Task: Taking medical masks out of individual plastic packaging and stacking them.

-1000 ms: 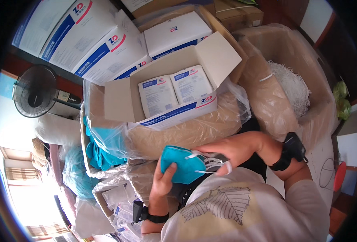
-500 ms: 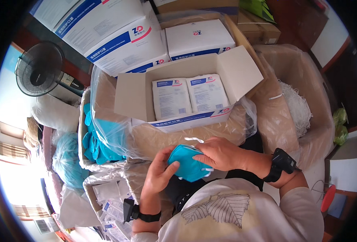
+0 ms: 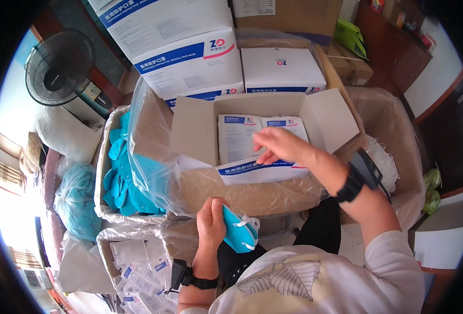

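Observation:
My left hand (image 3: pixel 210 220) is closed around the edge of a teal face mask (image 3: pixel 236 230) with white ear loops, held low in front of my body. Up and to the right, my right hand (image 3: pixel 281 146) is over the front of an open white carton (image 3: pixel 192 128). Its fingers are loosely bent and apart, and I see nothing in them. Inside the carton, two white printed packs (image 3: pixel 235 137) stand side by side; the hand hides part of the right one. The carton's side flaps are spread outward.
Closed white cartons (image 3: pixel 189 63) are stacked behind. At left are a bin of teal masks (image 3: pixel 124 178), a box of small printed packets (image 3: pixel 142 277) and a black fan (image 3: pixel 58 68). A plastic-lined box at right holds white cords (image 3: pixel 383 159).
My right hand has let go of the mask and moved up over the open carton. My left hand keeps the mask, now turned more on edge. The view has shifted slightly.

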`<state>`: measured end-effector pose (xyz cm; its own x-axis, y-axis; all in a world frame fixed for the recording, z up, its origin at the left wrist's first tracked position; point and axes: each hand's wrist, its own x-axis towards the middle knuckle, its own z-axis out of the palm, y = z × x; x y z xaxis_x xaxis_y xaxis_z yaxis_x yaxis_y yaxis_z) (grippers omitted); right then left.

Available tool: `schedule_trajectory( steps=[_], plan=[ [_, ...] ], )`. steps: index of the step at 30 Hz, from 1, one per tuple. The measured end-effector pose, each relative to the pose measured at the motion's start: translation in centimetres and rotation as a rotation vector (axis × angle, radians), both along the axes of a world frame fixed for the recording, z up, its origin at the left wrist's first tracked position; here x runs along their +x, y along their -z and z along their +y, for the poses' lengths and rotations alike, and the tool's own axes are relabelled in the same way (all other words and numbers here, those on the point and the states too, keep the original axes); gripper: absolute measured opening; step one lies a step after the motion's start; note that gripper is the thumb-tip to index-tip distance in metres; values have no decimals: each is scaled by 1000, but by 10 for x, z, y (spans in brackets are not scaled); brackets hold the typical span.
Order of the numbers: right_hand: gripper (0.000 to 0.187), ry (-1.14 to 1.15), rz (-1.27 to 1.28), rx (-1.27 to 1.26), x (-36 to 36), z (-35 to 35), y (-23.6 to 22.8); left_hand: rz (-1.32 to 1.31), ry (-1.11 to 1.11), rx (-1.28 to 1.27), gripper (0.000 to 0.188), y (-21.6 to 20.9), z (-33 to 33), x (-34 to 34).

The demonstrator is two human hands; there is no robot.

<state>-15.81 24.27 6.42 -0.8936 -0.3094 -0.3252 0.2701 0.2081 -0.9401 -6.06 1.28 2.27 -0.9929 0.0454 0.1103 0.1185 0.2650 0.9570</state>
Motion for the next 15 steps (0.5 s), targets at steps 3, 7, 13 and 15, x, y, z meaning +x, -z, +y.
schedule_trajectory(
  steps=[3,7,13,15],
  plan=[
    [44,-7,-47,329,-42,-5,-18,32,12,-27,28,-6,2,-16],
    [48,-104,-166,641,-71,1,22,30,72,-246,28,-5,17,-45],
    [45,130,-132,635,-54,-10,42,51,72,-226,22,10,25,-55],
    [43,76,-224,717,-57,-8,41,86,36,-182,20,11,28,-57]
  ],
)
